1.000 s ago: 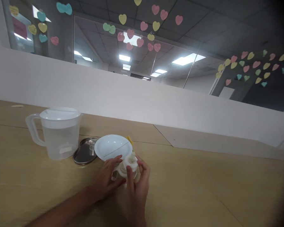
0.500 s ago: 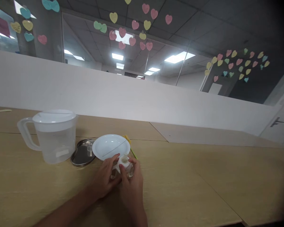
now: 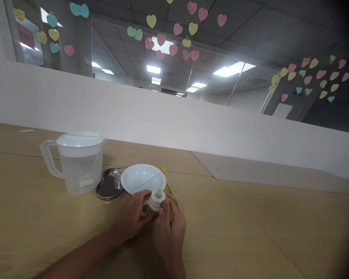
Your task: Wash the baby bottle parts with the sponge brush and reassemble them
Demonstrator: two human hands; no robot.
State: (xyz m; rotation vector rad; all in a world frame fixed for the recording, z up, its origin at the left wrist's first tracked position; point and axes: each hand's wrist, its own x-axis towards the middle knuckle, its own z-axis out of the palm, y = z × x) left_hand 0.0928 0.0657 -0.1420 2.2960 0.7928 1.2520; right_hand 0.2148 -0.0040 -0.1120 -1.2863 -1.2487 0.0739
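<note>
Between my two hands is a baby bottle (image 3: 157,199) with a white collar, a clear teat on top and a side handle. My left hand (image 3: 135,217) is closed around its left side, at the handle. On the other side, the fingers of my right hand (image 3: 171,219) press against the collar and body. Much of the bottle's lower part is hidden by my fingers. Just beyond the hands sits a white bowl (image 3: 139,176) with a thin rod lying across it. A yellow and green stick-like thing (image 3: 169,188) pokes out behind the bowl's right side.
A lidded translucent pitcher (image 3: 83,166) with a handle stands at the left. Beside it lies a kidney-shaped metal tray (image 3: 107,188) holding a small clear cap (image 3: 119,176). The wooden table (image 3: 235,224) meets a white wall (image 3: 133,114) below windows with heart-shaped notes.
The view has swung left, so everything appears shifted right. The bottle's teat and collar show more plainly now, and my right thumb has moved to the collar's right side.
</note>
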